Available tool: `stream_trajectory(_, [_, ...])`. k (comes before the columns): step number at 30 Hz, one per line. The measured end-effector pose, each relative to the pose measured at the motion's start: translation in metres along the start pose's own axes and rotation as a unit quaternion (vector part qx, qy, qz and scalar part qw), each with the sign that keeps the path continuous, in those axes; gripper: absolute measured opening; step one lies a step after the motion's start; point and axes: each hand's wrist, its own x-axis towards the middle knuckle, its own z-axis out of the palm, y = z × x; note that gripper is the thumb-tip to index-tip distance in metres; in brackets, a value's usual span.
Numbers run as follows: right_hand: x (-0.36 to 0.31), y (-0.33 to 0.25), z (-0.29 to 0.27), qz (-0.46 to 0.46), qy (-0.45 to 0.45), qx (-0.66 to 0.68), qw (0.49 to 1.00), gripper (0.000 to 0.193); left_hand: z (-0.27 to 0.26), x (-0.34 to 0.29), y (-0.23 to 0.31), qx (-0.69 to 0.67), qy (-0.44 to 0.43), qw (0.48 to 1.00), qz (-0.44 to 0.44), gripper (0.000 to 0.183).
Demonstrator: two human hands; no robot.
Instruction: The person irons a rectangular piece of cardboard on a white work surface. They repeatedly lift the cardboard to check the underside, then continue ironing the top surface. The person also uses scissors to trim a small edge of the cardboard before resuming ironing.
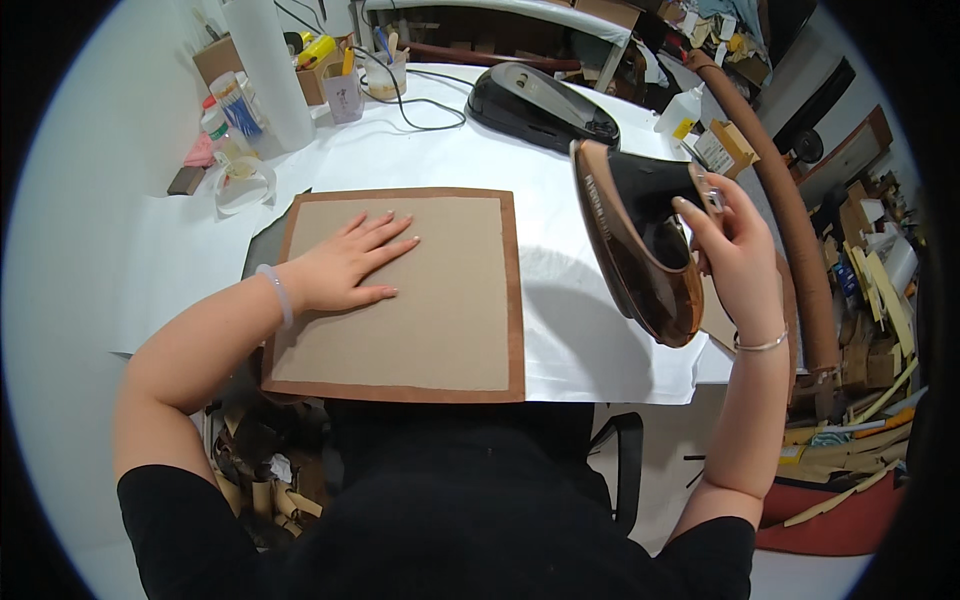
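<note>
Flat on the table in front of me lies a square beige board (440,320) edged all round with a brown border. My left hand (350,262) rests on the board's upper left part, palm down with its fingers spread. At the right, my right hand (735,235) grips a clothes iron (635,245) by the handle. The iron is dark with a copper-brown body, tilted on its side and raised above the table; its shadow falls on the white surface beside the board. Parts of the right fingers are hidden behind the handle.
The iron's black base (540,108) stands at the back, its cord trailing left. A white bottle (682,110) and small carton (727,148) sit back right. White roll (268,80), cups and jars crowd the back left. A long brown roll (775,190) runs along the right.
</note>
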Motion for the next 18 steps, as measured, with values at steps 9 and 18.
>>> stream_trajectory(9, [0.043,0.007,0.072,-0.022,-0.150,-0.255,0.955,0.049,0.004,-0.008,-0.009,-0.008,0.012,1.000,0.002,0.076])
stream_trajectory(18, [0.065,0.004,0.095,-0.005,-0.196,-0.287,0.937,0.048,0.002,-0.006,-0.011,-0.027,0.024,0.999,0.005,0.077])
